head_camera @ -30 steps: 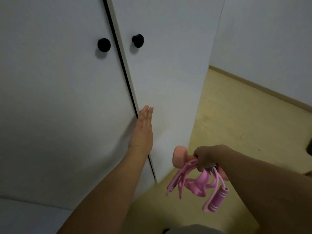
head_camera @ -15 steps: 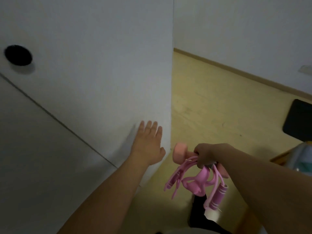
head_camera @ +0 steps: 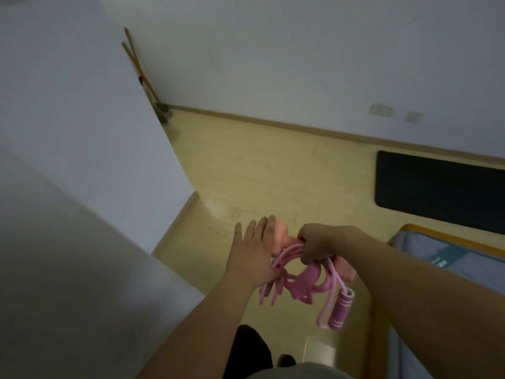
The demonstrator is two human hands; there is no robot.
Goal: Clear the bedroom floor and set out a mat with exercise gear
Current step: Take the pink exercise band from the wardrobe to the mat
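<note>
Though gripped, dumbbell beyond fingers.

You've got bare floor ahead of the wardrobe, open to the far wall; the wardrobe itself blocks everything on its side, close beside your left hand. Broom sticks lean in the corner behind the wardrobe. Black mat lies across the floor from the wardrobe, bed edge nearer you, narrowing the passage
</note>
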